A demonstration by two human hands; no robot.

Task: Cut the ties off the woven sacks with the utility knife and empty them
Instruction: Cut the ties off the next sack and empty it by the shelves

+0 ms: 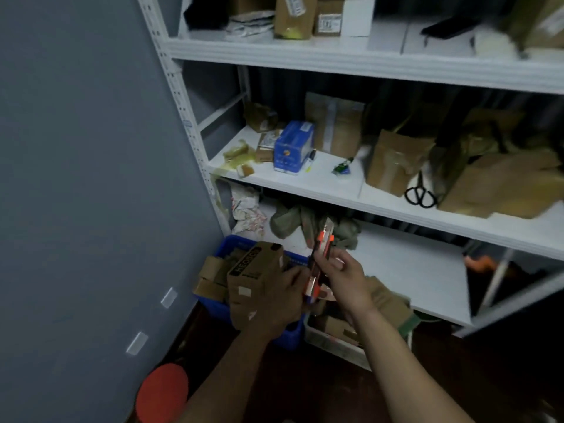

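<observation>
One orange-and-black utility knife (321,242)

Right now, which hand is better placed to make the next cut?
Right. The right hand grips the orange utility knife, blade end pointing up, while the left hand is occupied holding a cardboard box.

Both bare forearms reach forward and down, converging in front of the body. The left hand (271,300) shows its back, fingers curled round a small cardboard box (253,270). Just beside it, the right hand (338,270) pinches an orange utility knife (320,244) between thumb and fingers, blade end upward.
</observation>
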